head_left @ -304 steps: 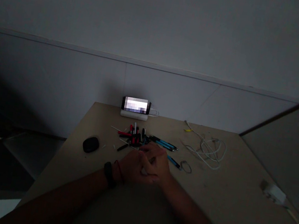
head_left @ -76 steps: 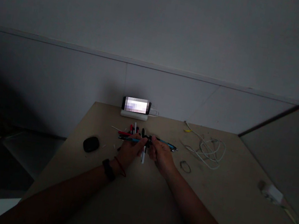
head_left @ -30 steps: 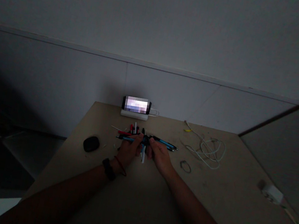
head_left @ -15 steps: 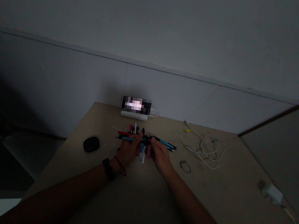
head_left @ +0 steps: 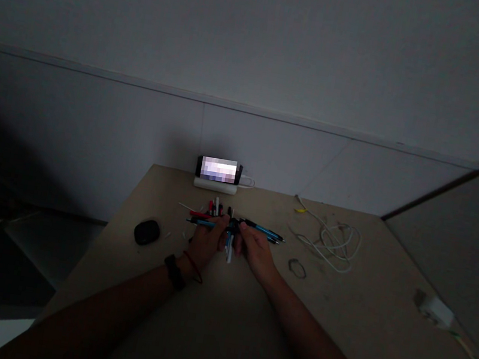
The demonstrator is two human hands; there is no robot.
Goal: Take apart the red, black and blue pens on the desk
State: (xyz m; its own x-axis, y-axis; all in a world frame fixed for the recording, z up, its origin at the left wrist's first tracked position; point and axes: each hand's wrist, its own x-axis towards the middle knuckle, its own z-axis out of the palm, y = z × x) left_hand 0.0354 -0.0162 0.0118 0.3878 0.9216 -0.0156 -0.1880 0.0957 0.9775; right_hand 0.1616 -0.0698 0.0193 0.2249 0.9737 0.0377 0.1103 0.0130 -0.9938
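My left hand (head_left: 207,240) is closed on a blue-and-black pen (head_left: 200,222) that points out to the left. My right hand (head_left: 254,248) is closed on blue-and-black pens (head_left: 266,231) that stick out to the right. Both hands meet over the middle of a cluster of pens, where a dark centre shows between the fingertips. From under it, a white pen (head_left: 229,254) points towards me between the hands. Just beyond the left hand lie a red pen (head_left: 198,214) and a white-capped pen (head_left: 217,202). How the pens join is hidden by the fingers and the dim light.
A lit phone (head_left: 218,170) leans against the wall on a white block (head_left: 215,186). A black rounded case (head_left: 147,232) lies left on the table (head_left: 225,329). To the right are a coiled white cable (head_left: 333,243), a small ring-shaped band (head_left: 297,267) and a white socket block (head_left: 437,311).
My hands keep nearly the same hold on the pens. The picture on the phone's screen has changed and grown brighter, and the whole view has shifted very slightly.
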